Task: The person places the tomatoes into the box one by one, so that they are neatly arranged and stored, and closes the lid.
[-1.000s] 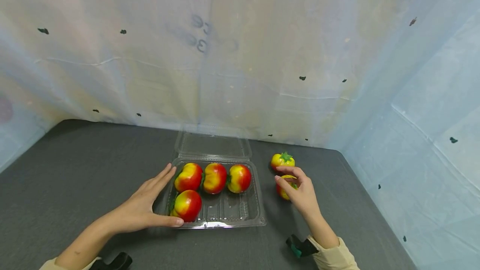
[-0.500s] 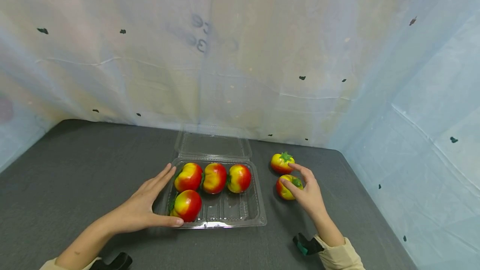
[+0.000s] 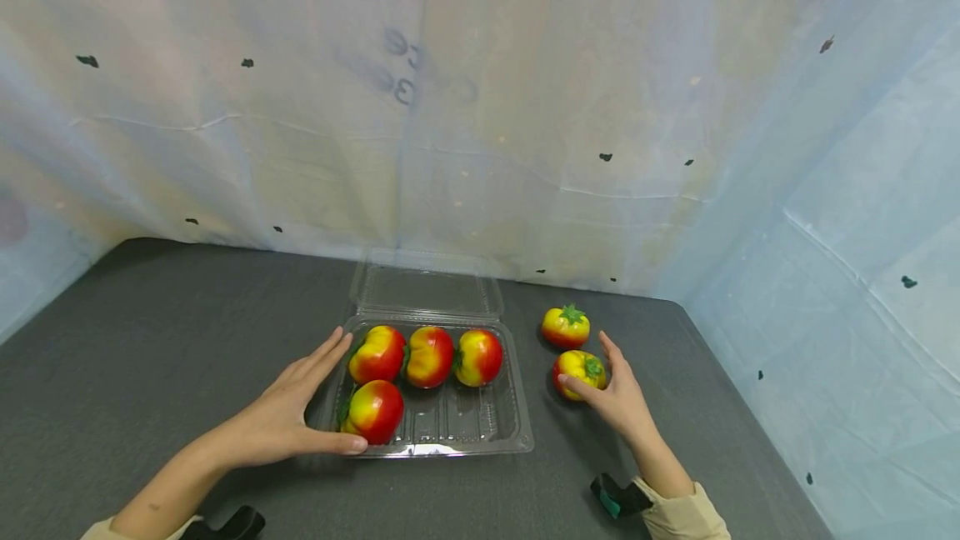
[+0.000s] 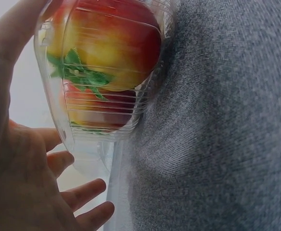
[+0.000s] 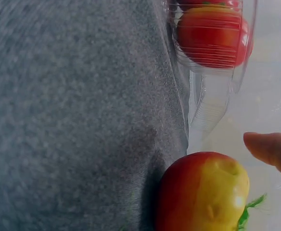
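An open clear plastic clamshell box (image 3: pixel 489 443) holds several red-and-yellow, tomato-like fruits with green leafy tops: three in the back row, one fruit (image 3: pixel 376 412) at front left. My left hand (image 3: pixel 292 415) rests against the box's left side, thumb at the front rim and fingers spread; the left wrist view shows the fingers (image 4: pixel 85 193) stretched loosely beside it. On the table to the right, a similar fruit (image 3: pixel 574 363) lies between the thumb and fingers of my right hand (image 3: pixel 622 397). In the right wrist view a gap shows between the thumb (image 5: pixel 270 148) and that fruit.
Just behind it sits another such fruit (image 3: pixel 561 328). The box's lid (image 3: pixel 427 292) is folded back toward the rear edge of the dark grey table (image 3: pixel 187 315). Pale plastic sheeting (image 3: pixel 480 107) hangs behind and at the sides.
My right hand has shifted right and lower, its thumb now in front of the nearer loose fruit and its fingers to the right. My left hand and the box stay put.
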Motion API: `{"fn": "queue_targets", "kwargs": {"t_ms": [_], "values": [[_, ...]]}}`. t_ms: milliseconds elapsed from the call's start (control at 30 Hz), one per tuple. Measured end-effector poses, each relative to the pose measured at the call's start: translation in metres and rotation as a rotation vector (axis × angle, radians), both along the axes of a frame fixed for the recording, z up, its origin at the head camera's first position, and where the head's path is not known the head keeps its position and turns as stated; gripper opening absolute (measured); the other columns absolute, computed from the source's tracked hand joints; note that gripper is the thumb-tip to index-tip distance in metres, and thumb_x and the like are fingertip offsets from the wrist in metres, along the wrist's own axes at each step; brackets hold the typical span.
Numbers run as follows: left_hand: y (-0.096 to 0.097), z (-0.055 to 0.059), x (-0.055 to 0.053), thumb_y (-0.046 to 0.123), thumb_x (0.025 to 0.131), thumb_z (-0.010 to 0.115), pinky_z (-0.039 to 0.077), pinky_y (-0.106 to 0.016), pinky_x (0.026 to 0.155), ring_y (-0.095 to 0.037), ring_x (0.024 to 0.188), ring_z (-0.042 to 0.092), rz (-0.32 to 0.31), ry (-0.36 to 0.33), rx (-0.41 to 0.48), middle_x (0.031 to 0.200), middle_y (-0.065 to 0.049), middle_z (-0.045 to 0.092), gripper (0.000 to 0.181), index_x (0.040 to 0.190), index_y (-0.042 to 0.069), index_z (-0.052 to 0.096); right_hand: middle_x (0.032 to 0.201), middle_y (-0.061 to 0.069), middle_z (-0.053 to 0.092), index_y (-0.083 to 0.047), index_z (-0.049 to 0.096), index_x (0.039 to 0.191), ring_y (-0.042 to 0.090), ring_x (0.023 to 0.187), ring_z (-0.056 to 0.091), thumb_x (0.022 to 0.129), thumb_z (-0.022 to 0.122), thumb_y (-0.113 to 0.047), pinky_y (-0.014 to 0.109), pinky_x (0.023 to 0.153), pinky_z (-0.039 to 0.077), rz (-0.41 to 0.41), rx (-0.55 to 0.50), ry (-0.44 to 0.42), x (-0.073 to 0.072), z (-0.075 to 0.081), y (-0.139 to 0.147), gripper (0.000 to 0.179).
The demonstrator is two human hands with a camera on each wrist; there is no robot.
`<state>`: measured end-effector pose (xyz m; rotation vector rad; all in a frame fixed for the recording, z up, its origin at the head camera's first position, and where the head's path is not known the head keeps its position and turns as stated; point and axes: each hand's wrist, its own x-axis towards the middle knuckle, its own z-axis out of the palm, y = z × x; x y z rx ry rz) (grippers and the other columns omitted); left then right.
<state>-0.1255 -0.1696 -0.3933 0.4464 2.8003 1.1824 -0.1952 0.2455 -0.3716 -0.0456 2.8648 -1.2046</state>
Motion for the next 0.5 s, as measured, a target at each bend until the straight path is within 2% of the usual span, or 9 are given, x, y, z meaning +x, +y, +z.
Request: {"fn": "queue_targets", "kwargs": {"t_ms": [267,500], "values": [[0.0,-0.0017,-0.0003,0.055,0.07,0.077,0.03,-0.079,0.085,-0.051,0.135,0.022,-0.004,0.0,0.012,0.162,-0.011,0.005,0.113,0.156,0.027,0.009,0.154,0.028,0.022,-0.005,0.017,0.152,0.046,0.139,0.026,0.084,0.072,-0.035,0.061,0.109,0.027,0.011,-0.015,-0.05,0.0023,-0.0028,0.0011,0.093],[0.0001,-0.003,-0.0008,0.055,0.07,0.077,0.031,-0.079,0.085,-0.05,0.134,0.023,-0.002,-0.002,0.014,0.162,-0.011,0.005,0.113,0.156,0.027,0.009,0.149,0.028,0.031,-0.004,0.022,0.151,0.045,0.133,0.037,0.086,0.072,-0.03,0.057,0.102,0.038,0.011,-0.047,-0.032,0.0033,-0.0051,-0.0026,0.087]]}}
